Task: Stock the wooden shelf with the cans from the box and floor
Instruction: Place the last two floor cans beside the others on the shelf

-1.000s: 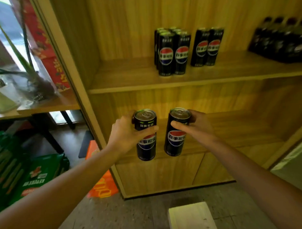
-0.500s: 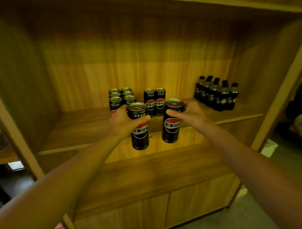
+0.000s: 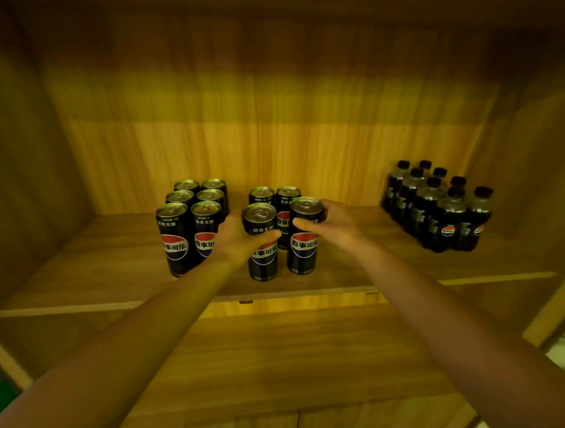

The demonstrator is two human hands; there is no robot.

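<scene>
My left hand grips a tall black cola can around its upper half. My right hand grips a second black can just to the right of it. Both cans stand upright at or just above the board of the wooden shelf, near its front edge, in front of two cans that stand behind them. A block of several matching cans stands to the left, close to my left wrist.
A cluster of several small dark bottles stands at the right end of the same shelf board. A lower shelf board lies beneath my forearms. The cabinet's side walls close in at left and right.
My view rose from the lower cabinet to the upper shelf. Both hands carried their cans up and forward, from in front of the lower shelf to the board in front of the two standing cans.
</scene>
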